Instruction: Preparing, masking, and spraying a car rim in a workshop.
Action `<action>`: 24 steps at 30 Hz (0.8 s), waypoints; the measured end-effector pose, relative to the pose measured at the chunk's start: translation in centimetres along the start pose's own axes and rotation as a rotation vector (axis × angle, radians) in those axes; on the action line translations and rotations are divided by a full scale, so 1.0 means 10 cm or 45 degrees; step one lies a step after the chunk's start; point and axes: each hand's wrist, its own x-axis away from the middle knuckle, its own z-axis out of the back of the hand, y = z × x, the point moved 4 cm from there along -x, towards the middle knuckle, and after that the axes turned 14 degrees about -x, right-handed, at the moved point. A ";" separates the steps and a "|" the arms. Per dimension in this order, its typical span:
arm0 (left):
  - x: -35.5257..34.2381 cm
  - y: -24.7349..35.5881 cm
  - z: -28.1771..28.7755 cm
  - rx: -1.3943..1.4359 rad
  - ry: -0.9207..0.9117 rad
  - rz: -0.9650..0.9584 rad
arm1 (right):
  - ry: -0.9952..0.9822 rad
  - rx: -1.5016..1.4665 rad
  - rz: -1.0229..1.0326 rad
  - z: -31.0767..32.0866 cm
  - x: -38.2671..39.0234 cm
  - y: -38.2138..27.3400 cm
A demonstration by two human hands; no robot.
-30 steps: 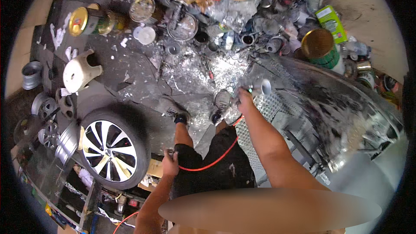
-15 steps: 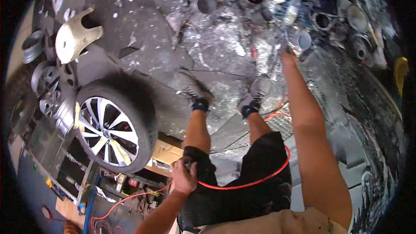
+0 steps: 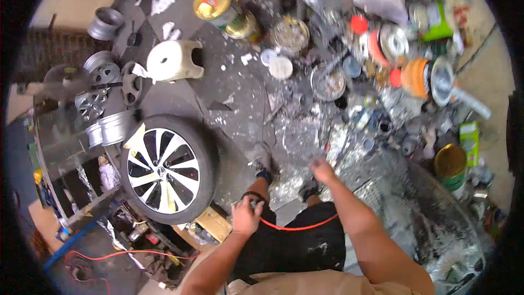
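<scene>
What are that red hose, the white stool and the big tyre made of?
Red hose: rubber or plastic, smooth-looking; it bends in an even curve.
White stool: probably moulded plastic, smooth, with rounded edges and legs.
Tyre: most likely rubber, matte black around the spoked wheel.

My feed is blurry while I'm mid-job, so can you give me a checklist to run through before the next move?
1. Left hand gripping the red hose: cannot tell; the hose meets the hand, but the hold is hidden.
2. Right hand contents: cannot tell; too blurred.
3. Hose between the hands apart from the wheel: ok; it curves across the black shorts.
4. Gloves on: not ok; both hands are bare.
5. Floor free of litter: not ok; pale scraps lie scattered.
</scene>
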 end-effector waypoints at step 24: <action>-2.46 -0.48 0.83 0.110 -0.504 -0.239 | 0.683 0.927 1.074 -1.12 -2.68 -7.22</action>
